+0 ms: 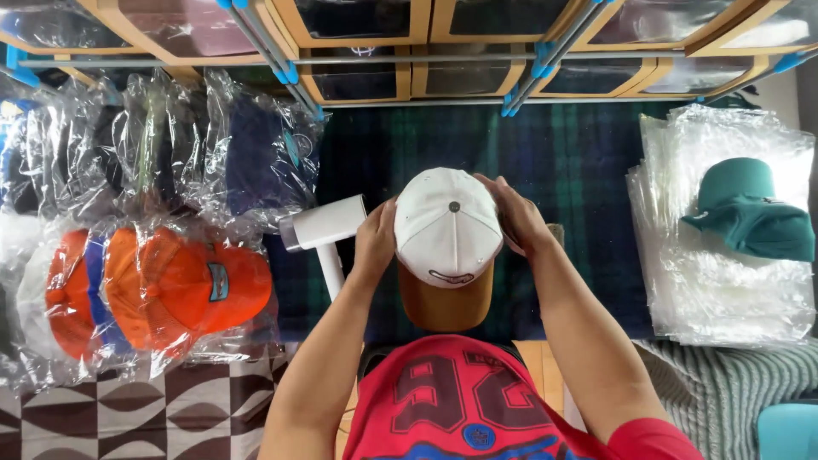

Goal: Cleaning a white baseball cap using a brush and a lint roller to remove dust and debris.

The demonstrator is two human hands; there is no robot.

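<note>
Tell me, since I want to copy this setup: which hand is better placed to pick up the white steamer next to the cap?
Probably the left hand. It grips the left side of the white cap, right beside the steamer. The right hand holds the cap's far side, with the cap between it and the steamer.

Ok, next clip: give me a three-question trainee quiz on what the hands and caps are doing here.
1. True or false: both hands grip the white cap.
2. What lies on the stack of clear bags at the right?
A. orange cap
B. green cap
C. steamer
3. Which hand is nearer the white handheld steamer?

Key:
1. True: left hand and right hand hold its sides.
2. B, the green cap.
3. The left hand.
</note>
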